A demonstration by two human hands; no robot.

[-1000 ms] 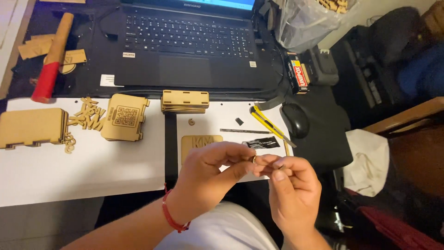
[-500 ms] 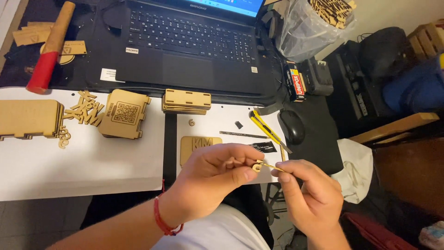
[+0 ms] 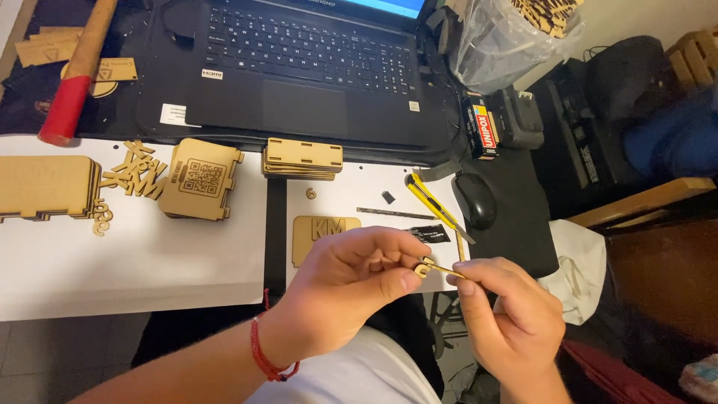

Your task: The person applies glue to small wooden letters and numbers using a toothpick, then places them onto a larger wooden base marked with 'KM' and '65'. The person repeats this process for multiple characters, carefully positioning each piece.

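Just below the plaque (image 3: 323, 233), the left hand (image 3: 351, 288) still pinched a small wooden piece (image 3: 424, 265) while the right hand (image 3: 508, 314), gripping a thin stick (image 3: 446, 270), had lowered slightly.

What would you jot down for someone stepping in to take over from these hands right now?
Left hand: pinches a small wooden cut-out piece at its fingertips.
Right hand: holds a thin stick, tip touching that piece.
Wooden plaque lies on the white sheet just beyond the hands; yellow utility knife to its right.
Done: piece picked up, stick at it.
Left: piece not yet placed on anything.
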